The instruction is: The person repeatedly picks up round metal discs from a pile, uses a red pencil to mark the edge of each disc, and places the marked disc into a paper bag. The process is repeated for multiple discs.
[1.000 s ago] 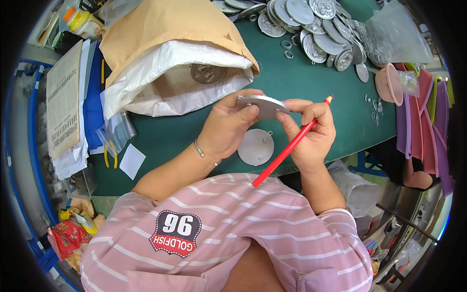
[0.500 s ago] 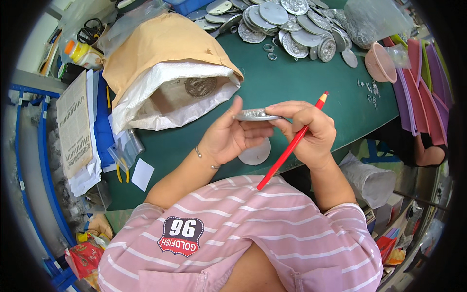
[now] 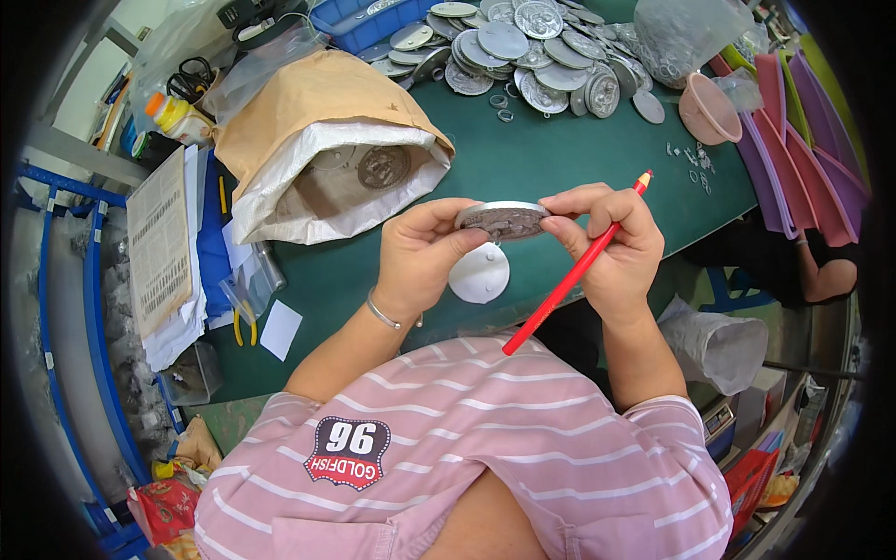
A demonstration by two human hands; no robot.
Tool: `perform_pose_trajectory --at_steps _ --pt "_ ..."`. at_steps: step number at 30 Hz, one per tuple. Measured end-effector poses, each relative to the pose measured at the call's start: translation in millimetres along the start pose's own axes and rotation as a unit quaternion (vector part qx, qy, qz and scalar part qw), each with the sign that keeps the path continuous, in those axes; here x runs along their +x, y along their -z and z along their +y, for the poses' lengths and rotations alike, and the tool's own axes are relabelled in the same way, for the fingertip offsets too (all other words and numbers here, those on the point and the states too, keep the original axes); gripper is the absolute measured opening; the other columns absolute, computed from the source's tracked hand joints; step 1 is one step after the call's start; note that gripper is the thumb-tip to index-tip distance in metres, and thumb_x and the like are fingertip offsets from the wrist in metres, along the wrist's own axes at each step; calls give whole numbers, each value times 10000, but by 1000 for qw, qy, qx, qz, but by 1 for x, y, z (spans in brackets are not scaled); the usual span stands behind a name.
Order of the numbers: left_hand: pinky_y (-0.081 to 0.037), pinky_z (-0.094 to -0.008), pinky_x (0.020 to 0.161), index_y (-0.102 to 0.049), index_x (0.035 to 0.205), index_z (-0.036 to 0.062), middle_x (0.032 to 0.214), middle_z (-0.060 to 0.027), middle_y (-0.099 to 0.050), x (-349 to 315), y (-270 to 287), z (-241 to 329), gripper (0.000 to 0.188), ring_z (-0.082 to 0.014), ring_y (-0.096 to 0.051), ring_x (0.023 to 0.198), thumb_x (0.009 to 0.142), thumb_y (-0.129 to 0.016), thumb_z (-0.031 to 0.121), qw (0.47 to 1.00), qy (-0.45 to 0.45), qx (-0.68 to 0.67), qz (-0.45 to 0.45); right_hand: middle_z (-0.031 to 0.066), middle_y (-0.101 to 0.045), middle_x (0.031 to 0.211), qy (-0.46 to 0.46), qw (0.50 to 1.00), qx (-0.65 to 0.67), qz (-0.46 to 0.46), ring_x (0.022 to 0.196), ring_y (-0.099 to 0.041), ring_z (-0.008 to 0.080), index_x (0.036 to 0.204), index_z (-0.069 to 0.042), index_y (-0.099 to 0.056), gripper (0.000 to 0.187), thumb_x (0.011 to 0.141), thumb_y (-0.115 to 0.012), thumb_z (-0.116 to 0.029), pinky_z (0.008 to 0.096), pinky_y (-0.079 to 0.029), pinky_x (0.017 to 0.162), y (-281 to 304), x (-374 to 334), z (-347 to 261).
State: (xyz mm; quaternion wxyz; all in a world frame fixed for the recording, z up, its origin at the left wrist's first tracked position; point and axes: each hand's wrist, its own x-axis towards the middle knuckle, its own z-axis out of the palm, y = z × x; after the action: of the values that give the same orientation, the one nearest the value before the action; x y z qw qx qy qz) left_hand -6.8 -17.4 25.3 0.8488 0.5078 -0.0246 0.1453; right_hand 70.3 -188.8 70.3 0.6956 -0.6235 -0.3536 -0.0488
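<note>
A round grey metal medallion [image 3: 505, 222] with a raised design is held over the table, tilted so its relief side shows. My left hand [image 3: 411, 257] pinches its left edge between thumb and fingers. On the opposite edge, the thumb and forefinger of my right hand [image 3: 621, 252] grip it too. A red pencil [image 3: 560, 291] lies across that same right hand, slanting down toward my shirt. Below the medallion, a plain pale disc [image 3: 480, 274] rests on the table. Left of it lies a paper sack [image 3: 327, 98] with a white lining, its mouth toward me and a relief medallion [image 3: 384, 167] inside.
A heap of metal discs [image 3: 560, 77] covers the far table beside a blue bin [image 3: 359, 21]. A pink bowl [image 3: 709, 110], small metal bits and coloured trays [image 3: 793, 149] stand right. Papers [image 3: 163, 243] and yellow-handled pliers [image 3: 245, 327] lie left. Another person's arm [image 3: 829, 278] shows at right.
My left hand has turned from palm-up with spread fingers to pinching the medallion's left edge. The medallion has tilted, showing its relief. The view has shifted slightly.
</note>
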Motion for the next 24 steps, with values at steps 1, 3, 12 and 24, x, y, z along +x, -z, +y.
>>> perform_pose_trajectory --at_steps 1,3,12,24 --pt "-533 -285 767 -606 1013 -43 974 -137 -651 -2 -3 2 251 -169 -635 867 767 -625 -87 999 -18 29 -1 153 -659 864 19 1000 -10 -2 720 -596 145 682 -52 -404 323 706 -702 71 252 -485 612 2 -2 -2" --pt "-535 -276 751 -626 988 -28 964 -131 -662 -4 -12 9 242 -169 -644 862 757 -624 -98 995 -55 88 -2 140 -662 849 61 997 -41 -13 704 -592 160 669 -55 -405 334 686 -713 71 266 -477 598 5 -4 -6" --pt "-536 -267 703 -650 932 12 873 -99 -680 0 -36 26 285 -184 -665 823 659 -725 -24 931 -166 324 -17 129 -669 855 64 995 -72 -34 695 -593 165 676 -66 -429 332 662 -725 83 275 -473 619 14 -18 -7" --pt "-489 -236 579 -664 827 -38 736 -100 -646 -2 -25 33 140 -142 -621 658 743 -716 61 907 -98 410 -12 87 -625 804 -232 920 314 25 696 -595 148 766 -94 -442 306 724 -685 88 259 -498 654 18 -24 46"
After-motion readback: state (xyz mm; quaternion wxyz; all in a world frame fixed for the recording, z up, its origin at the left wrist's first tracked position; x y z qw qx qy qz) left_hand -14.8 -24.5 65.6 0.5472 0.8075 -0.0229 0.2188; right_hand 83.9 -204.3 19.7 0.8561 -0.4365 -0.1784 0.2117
